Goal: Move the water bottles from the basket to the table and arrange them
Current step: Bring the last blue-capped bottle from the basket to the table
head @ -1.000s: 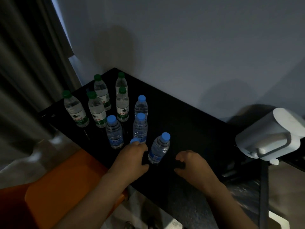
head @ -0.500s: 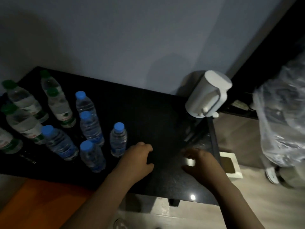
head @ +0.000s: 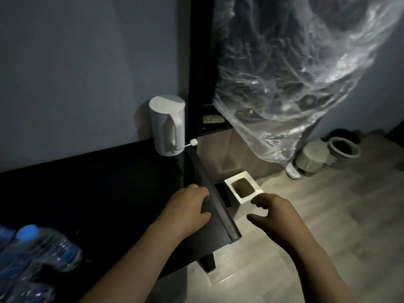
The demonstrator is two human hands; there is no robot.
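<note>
looks partway through. counts at least two blue-capped bottles (head: 39,248) standing at the near left corner of the dark surface (head: 98,193), blurred and cut by the frame edge, so no telling the full number or how neatly lined up.

carries nothing right now. left hand (head: 188,208) resting at the surface's right edge, fingers loosely bent, grasping nothing. right hand (head: 273,215) out past that edge above the floor (head: 328,226), fingers slack and released, holding nothing either.

no basket clearly in sight. could be one of the round tubs (head: 344,149) by the far wall, but cannot tell.

elsewhere: white kettle (head: 167,127) at the back right corner of the surface, small white box (head: 242,190) on the floor just beside it, plastic-wrapped bundle (head: 295,73) hanging above.

probably leaves more bottles to fetch, then the final lining-up.
</note>
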